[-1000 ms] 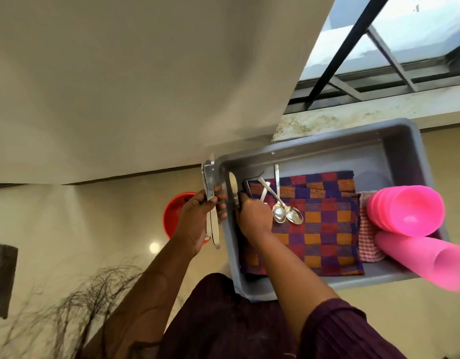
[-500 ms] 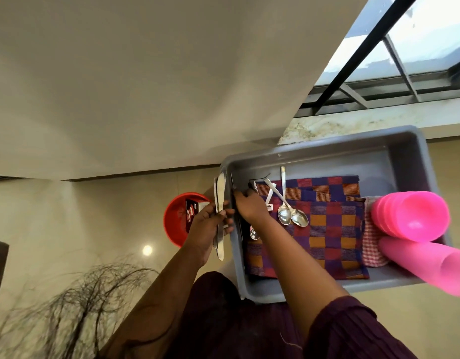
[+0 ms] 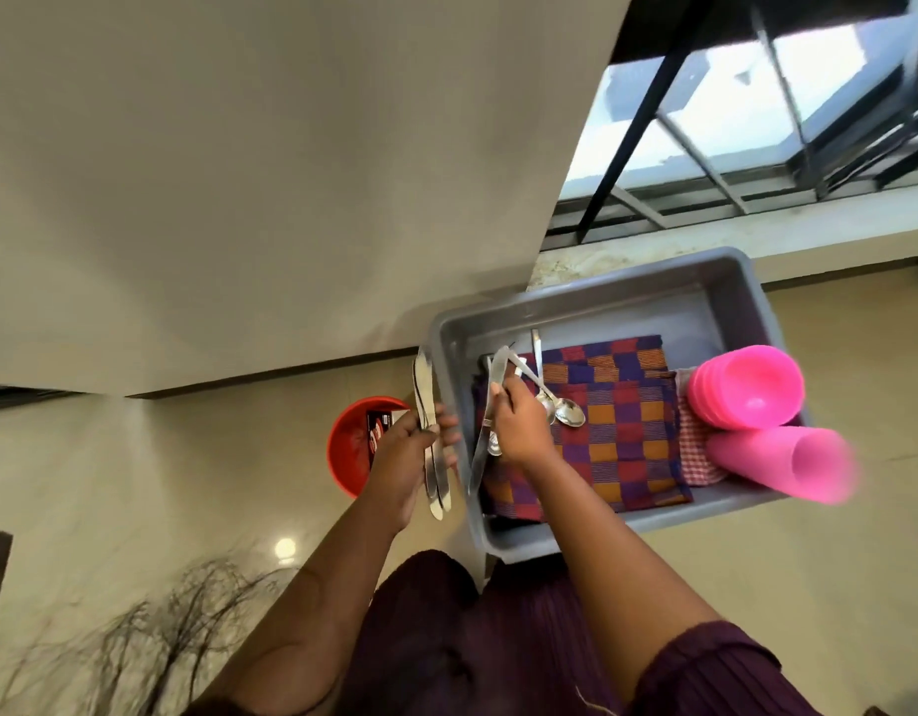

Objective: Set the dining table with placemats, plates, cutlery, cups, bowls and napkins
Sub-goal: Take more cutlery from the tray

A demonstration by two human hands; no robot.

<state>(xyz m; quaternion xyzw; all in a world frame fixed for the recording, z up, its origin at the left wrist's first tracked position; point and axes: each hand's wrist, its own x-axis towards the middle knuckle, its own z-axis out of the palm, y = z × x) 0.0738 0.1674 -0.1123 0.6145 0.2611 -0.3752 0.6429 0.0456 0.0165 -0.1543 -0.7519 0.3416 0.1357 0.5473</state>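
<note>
A grey plastic tub (image 3: 591, 297) holds folded purple-and-orange checked placemats (image 3: 622, 436), a red checked napkin (image 3: 697, 447), stacked pink bowls (image 3: 746, 390), stacked pink cups (image 3: 782, 462) and two spoons (image 3: 562, 408). My left hand (image 3: 405, 457) grips a bundle of table knives (image 3: 431, 441) just outside the tub's left wall. Inside the tub, my right hand (image 3: 518, 426) holds another knife (image 3: 490, 416) lifted above the placemats, blade pointing up.
An orange bucket (image 3: 348, 447) with a dark packet in it stands on the glossy tiled floor left of the tub. A white wall rises behind. A window with black bars (image 3: 730, 121) and a stone sill lie at the upper right. Dry twigs (image 3: 136, 638) sit at lower left.
My right hand has picked a knife out of the tub's left side and raised it. The left hand keeps the knife bundle by the tub wall.
</note>
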